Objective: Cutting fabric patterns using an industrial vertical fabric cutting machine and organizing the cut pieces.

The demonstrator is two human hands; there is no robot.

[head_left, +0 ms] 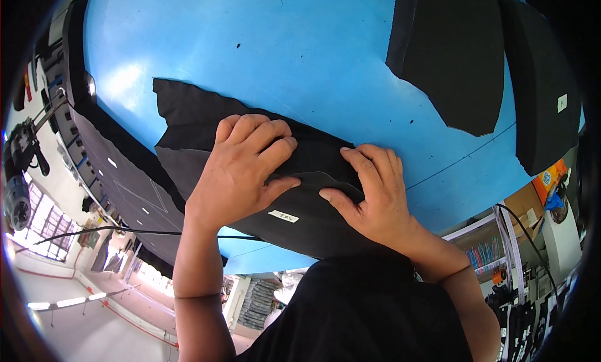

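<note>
A black fabric piece [188, 111] lies across the blue table, with a second dark fabric panel [250, 227] at its near side. On that panel is a small white label [283, 216]. My left hand [250, 158] rests on the cloth, its fingers curled and its thumb drawn in over the edge between the layers. To the right, my right hand [372, 186] grips a raised fold of the same cloth between thumb and fingers. The thumbs point toward each other, a short gap apart. Cloth under both palms is hidden.
Blue tabletop [282, 49] stretches away beyond the cloth. Two black cut panels [451, 55] lie at the far right, one bearing a pale label [562, 103]. Dark labelled fabric [125, 168] covers the left side. A black cable [113, 229] crosses near my left forearm.
</note>
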